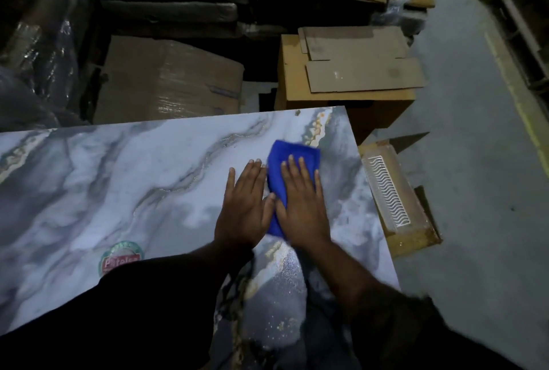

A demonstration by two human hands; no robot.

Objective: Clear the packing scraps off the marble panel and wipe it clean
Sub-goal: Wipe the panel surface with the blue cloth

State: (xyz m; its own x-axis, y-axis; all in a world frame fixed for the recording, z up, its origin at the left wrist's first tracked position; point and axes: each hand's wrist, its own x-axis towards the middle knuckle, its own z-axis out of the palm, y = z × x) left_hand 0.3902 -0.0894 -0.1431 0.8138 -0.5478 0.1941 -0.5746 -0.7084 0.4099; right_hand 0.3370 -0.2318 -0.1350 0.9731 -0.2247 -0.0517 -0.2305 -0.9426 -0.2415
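The marble panel (124, 179) lies flat before the person among stacked cardboard boxes (341, 84), with a folded blue cloth (292, 158) on it near the right edge. The right hand (301, 206) presses the cloth down with straight fingers, gripping nothing, and the left hand (245, 212) rests flat, fingers spread, just beside it. I'd say keep the palm weight even and work in overlapping passes, minding the small brown scrap (297, 113) at the far edge.

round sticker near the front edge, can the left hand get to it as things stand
Probably yes. The left hand lies flat and free on the panel, holding nothing, and the sticker sits on bare marble just toward the person's left. Nothing lies between them; only the left sleeve partly covers its lower edge.
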